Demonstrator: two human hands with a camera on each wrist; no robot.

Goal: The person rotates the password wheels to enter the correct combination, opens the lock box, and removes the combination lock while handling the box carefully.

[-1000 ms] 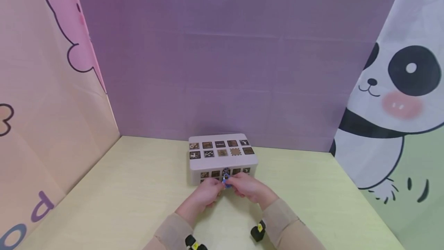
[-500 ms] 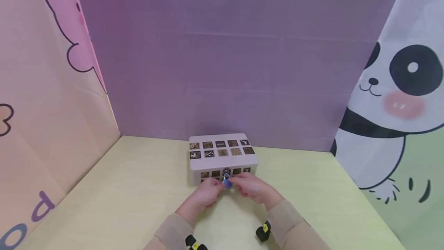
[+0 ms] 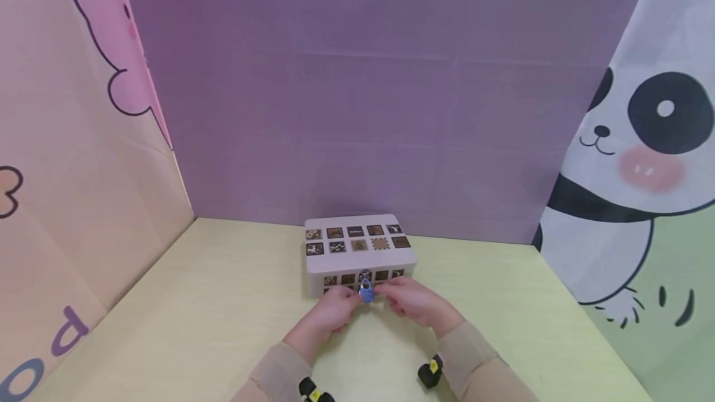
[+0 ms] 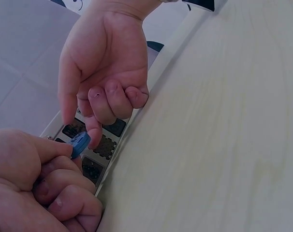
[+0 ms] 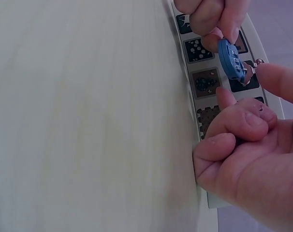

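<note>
A small blue padlock (image 3: 367, 291) with pale markings hangs by its shackle at the metal latch (image 5: 258, 63) on the front of a white box (image 3: 357, 257) printed with dark square pictures. My left hand (image 3: 335, 306) pinches the padlock body between thumb and index finger, as the right wrist view shows. Just right of the padlock is my right hand (image 3: 416, 304), holding nothing. Its thumb and index finger are apart on either side of the padlock, close to it, while the other fingers curl toward the palm in the left wrist view.
The box stands on a pale wood-grain table (image 3: 234, 284), near a purple backdrop (image 3: 363, 98). A pink printed panel (image 3: 84, 141) rises on the left, a panda-printed panel (image 3: 642, 172) on the right. Black devices (image 3: 430, 372) are strapped at both wrists.
My right hand has drawn slightly to the right, its fingers coming off the padlock, so more of the blue body shows. The left hand stays in place with its pinch.
</note>
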